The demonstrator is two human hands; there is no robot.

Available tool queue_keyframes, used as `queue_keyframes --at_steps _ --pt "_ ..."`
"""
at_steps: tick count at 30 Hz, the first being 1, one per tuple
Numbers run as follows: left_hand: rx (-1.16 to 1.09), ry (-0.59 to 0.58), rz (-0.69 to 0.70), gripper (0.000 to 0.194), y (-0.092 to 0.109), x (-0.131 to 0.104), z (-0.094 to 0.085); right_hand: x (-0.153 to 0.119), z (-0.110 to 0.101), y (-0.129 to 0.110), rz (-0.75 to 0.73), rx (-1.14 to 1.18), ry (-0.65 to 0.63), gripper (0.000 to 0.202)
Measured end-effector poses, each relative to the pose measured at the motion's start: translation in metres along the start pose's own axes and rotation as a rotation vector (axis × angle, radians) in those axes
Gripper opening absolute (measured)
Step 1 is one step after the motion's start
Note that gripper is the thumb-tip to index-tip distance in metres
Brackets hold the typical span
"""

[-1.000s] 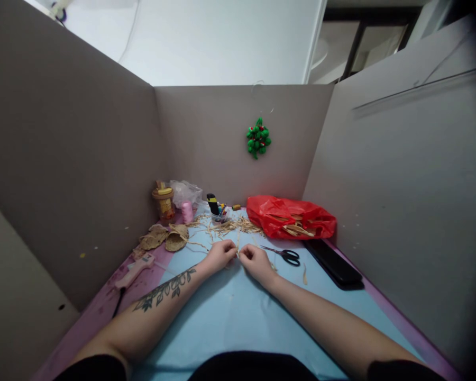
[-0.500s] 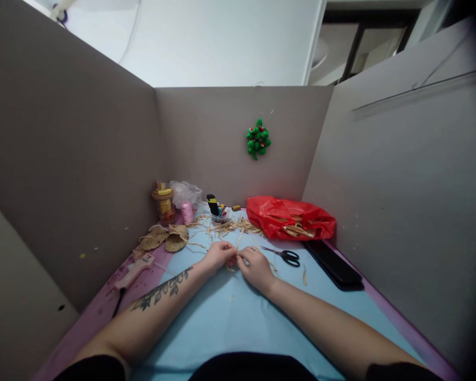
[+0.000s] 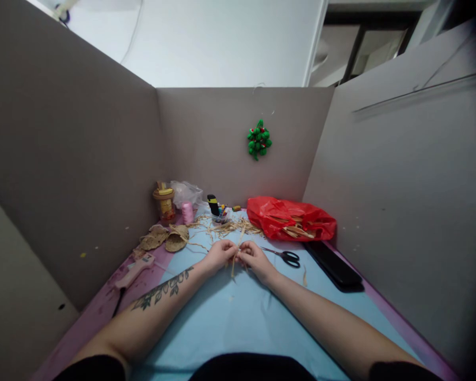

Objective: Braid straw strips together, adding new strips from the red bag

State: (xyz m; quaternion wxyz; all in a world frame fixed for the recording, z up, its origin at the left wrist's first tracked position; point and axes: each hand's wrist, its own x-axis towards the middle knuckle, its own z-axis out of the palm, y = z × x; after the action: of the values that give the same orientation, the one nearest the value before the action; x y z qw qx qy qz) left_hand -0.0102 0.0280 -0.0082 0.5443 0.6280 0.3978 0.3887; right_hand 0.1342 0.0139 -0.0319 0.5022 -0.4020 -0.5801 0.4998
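Raffia strands (image 3: 233, 269) are pinched between the fingertips of the left hand (image 3: 222, 254) and right hand (image 3: 254, 256), over the blue mat (image 3: 222, 323). Scissors (image 3: 287, 257) lie on the mat, right of the strands.

At the centre of the frame, the held strands (image 3: 233, 268) are pale straw-yellow against a plain light-blue cloth (image 3: 230, 328). Lower left, a tattoo (image 3: 162, 290) makes a dark blue-grey pattern of leaves; the 2 sleeves (image 3: 95, 369) at the bottom are black. The tabletop (image 3: 69, 338) at lower left is pink-purple with darker pink blotches, the glue gun (image 3: 133, 272) pale pink. Left of centre are 2 tan-brown pieces (image 3: 177, 239), a pink spool (image 3: 187, 212) and a yellow-and-brown cup (image 3: 165, 205). Right of centre, the bag (image 3: 269, 211) is bright red, the scissors' handles (image 3: 291, 258) black, the case (image 3: 335, 267) black. Upper centre, a green ornament (image 3: 259, 140) carries red and white flecks on a grey partition (image 3: 206, 137).
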Motion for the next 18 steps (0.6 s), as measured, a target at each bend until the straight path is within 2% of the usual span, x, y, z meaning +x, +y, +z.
queue_keyframes --at_steps 5,18 --pt "0.082 -0.035 0.058 0.029 -0.0014 0.0011 0.0001 -0.0004 0.0015 -0.0009 0.088 0.089 0.012 0.017" --pt "0.038 -0.024 0.022 0.024 -0.0045 0.0026 -0.0019 -0.0002 -0.0036 -0.0008 0.044 -0.043 0.028 0.024"
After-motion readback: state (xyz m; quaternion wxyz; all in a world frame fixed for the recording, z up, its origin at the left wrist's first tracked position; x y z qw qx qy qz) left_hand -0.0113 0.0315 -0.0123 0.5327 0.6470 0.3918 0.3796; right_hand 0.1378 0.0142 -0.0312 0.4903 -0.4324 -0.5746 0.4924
